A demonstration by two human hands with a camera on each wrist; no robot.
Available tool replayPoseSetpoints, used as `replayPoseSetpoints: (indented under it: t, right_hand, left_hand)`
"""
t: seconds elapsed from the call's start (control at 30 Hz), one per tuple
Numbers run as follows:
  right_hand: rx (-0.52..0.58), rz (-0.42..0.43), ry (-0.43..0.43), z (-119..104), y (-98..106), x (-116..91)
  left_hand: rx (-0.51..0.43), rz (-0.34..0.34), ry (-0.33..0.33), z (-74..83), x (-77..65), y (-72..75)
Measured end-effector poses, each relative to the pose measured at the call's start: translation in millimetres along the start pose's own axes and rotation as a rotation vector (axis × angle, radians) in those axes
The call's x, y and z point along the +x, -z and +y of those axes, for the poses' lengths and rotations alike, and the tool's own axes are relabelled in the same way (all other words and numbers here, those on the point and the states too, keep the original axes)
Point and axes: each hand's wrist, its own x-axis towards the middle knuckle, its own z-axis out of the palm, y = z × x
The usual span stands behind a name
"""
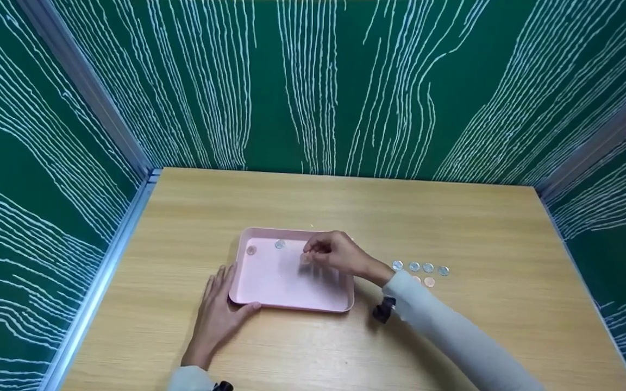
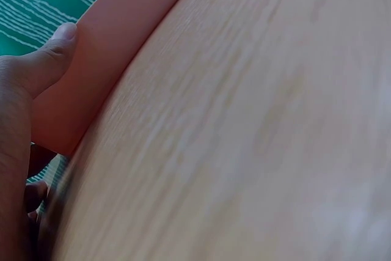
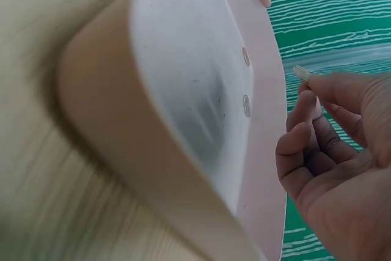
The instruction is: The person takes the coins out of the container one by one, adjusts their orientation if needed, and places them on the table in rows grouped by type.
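Note:
A shallow pink tray (image 1: 291, 305) lies on the table in the head view. Inside it, near the back wall, are a copper coin (image 1: 251, 250) on the left and a silver coin (image 1: 280, 244) beside it. My right hand (image 1: 340, 254) is over the tray's right part, pinching a copper-coloured coin (image 3: 301, 73) between thumb and fingertip above the tray floor. At the front left corner, my left hand (image 1: 219, 315) rests against the tray with fairly straight fingers along the left side. Its thumb (image 2: 58, 47) lies on the front wall.
To the right of the tray, a row of several silver coins (image 1: 414, 266) lies on the wooden table (image 1: 481, 228). Copper coins (image 1: 429, 282) sit just in front of them, partly behind the right sleeve. Green white-lined panels (image 1: 313, 87) enclose the table's back and sides.

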Motion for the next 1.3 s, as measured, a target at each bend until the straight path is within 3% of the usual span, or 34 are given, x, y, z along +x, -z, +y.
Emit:
replayPoseSetpoints:
  t: [0.5,1.07,1.3]
  right_hand:
    - [0.142,0.171,-0.128,24,39,-76]
    - [0.170,0.379,-0.228,61,90,-156]
    - [0.182,0.489,-0.295,73,105,-194]
  left_hand:
    - [-0.006,-0.003,-0.003,0.7,0.4,1.1]
    - [-0.001,-0.021,0.032,3.0,0.8,2.8]
    - [-0.004,-0.013,0.013,4.3,0.0,1.6]
